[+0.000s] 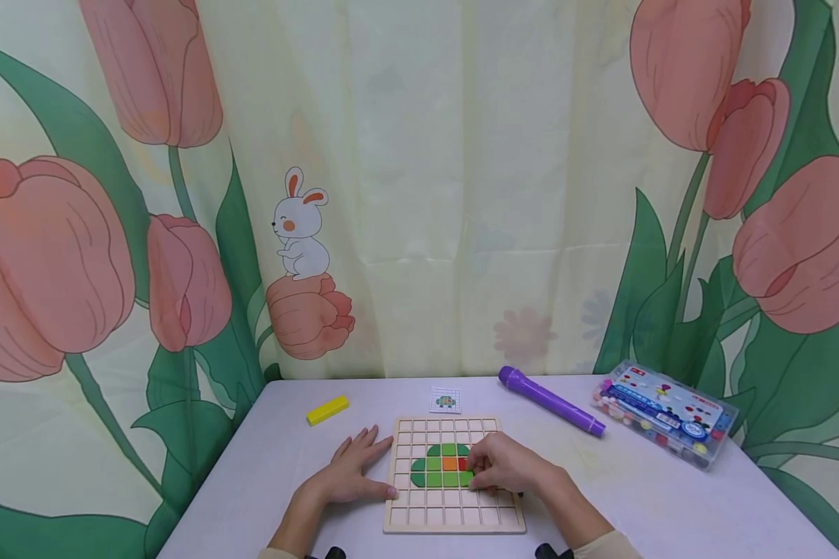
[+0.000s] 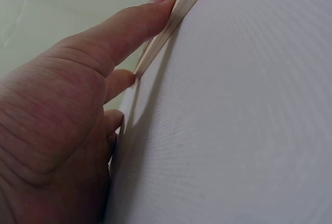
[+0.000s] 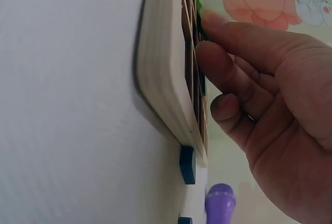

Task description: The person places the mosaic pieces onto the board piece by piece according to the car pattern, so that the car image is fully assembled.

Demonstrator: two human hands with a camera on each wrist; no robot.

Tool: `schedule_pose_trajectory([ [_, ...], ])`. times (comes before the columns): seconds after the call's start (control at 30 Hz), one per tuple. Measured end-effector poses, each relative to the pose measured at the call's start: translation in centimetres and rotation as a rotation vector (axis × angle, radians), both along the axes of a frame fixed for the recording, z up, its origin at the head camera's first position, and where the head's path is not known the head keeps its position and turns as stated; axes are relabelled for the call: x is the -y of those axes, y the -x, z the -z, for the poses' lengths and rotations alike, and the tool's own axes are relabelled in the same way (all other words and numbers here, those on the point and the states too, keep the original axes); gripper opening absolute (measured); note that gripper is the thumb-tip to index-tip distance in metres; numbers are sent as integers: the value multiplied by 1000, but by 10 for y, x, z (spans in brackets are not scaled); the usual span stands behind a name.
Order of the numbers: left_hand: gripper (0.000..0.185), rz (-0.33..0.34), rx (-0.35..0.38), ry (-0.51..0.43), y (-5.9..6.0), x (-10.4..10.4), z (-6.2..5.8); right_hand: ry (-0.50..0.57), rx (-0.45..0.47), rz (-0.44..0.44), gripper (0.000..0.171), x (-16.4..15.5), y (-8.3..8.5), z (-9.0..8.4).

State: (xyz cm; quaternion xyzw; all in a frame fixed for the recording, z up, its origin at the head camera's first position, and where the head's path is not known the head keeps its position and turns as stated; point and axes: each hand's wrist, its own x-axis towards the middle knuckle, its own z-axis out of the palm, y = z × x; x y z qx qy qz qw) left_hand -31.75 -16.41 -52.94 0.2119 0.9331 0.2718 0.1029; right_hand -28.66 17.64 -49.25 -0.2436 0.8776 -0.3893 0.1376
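Note:
A wooden grid board [image 1: 454, 516] lies on the table, with green, orange and red tiles forming a rounded figure. My left hand [image 1: 353, 473] lies along its left side, fingers spread, the thumb on the board's edge; the left wrist view shows that thumb [image 2: 140, 27] over the wooden rim. My right hand [image 1: 506, 466] is over the right part of the figure, fingers bent, covering some squares. In the right wrist view, its thumb and forefinger pinch a small dark green tile [image 3: 204, 35] close at the grid, mostly hidden by the fingertips.
Behind the board is a small pattern card [image 1: 446, 401]. A yellow block [image 1: 328, 410] lies back left, a purple microphone [image 1: 552, 401] back right, and a clear box of colourful pieces [image 1: 664, 415] farther right. Dark blue-green pieces [image 3: 188, 165] lie beside the board's right edge.

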Motion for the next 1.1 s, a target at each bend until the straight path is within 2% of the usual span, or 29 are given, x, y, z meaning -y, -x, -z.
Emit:
schedule_pose_trajectory([
  [0.33,99,-3,-2,6,1,0,0,-10,-51,4,13,0,1,2],
  [0.7,99,5,-9,4,0,0,0,-14,-48,-3,20,-1,1,0],
  [0.93,99,-6,2,8,-1,-1,-1,-26,-127,4,19,-8,3,-5],
  [1.1,100,-16,9,13,0,-2,-1,-25,-141,41,20,-18,6,-10],
])
